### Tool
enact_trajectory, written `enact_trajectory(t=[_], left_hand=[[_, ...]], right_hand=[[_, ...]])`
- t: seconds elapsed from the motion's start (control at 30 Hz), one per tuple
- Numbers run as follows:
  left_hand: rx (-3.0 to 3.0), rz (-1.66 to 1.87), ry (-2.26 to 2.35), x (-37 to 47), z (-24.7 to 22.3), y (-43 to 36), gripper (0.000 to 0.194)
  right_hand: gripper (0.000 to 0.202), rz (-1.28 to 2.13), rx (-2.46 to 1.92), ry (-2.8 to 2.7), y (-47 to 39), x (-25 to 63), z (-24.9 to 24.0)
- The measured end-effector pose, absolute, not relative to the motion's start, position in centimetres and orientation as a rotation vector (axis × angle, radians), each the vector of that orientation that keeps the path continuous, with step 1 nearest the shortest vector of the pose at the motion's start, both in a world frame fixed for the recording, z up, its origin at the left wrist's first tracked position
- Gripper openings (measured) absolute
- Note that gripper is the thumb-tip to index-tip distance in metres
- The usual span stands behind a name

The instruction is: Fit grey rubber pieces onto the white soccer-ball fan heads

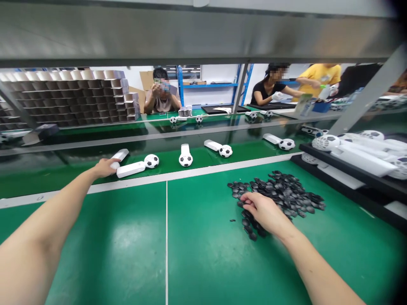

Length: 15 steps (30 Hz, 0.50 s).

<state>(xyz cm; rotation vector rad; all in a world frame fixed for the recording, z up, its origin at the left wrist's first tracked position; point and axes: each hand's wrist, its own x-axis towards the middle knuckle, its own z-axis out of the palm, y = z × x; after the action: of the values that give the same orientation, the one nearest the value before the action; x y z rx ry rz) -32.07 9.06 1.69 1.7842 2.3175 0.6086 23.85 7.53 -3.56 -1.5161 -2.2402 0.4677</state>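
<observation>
My left hand [106, 167] reaches across the bench with its fingers closed on a white handheld device [121, 156]; the near end of that device is hidden by the fingers. Right beside it lies another white device [131, 169], which has a soccer-ball head [151, 161]. At the pile of small black plastic pieces [286, 190], my right hand [260, 209] has thumb and fingers drawn together in a pinch. A black piece [241, 203] shows at its fingertips, partly covered by them.
Further soccer-ball devices [185, 159] lie spread along the dark green belt [79, 169]. Black trays [346, 169] stacked with white devices stand at the right. A metal beam [190, 38] crosses overhead. Opposite sit co-workers [162, 95] and stacked open boxes [70, 95].
</observation>
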Motion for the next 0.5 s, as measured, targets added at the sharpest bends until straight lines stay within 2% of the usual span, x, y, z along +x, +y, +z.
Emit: enact_trajectory(t=[0.07, 0.17, 0.23, 0.37, 0.5], left_hand=[[1.757, 0.470, 2.382, -31.7, 1.9, 8.9, 0.035], [1.708, 0.332, 2.402, -31.5, 3.0, 8.3, 0.060], [1.653, 0.298, 2.380, -30.9, 4.4, 7.4, 0.068], [1.518, 0.253, 2.284, -26.8, 7.7, 4.7, 0.061], [1.581, -0.028, 2.369, -18.6, 8.5, 1.4, 0.062]], right_hand=[[0.022, 0.462, -1.494, -2.226, 7.6, 23.8, -3.5], [0.020, 0.419, -1.486, -2.184, 7.6, 23.8, -3.2], [0.016, 0.403, -1.455, -2.131, 7.5, 23.6, -3.0], [0.013, 0.451, -1.281, -2.040, 7.0, 22.7, -2.6], [0.011, 0.540, -1.156, -2.021, 6.5, 21.6, -2.5]])
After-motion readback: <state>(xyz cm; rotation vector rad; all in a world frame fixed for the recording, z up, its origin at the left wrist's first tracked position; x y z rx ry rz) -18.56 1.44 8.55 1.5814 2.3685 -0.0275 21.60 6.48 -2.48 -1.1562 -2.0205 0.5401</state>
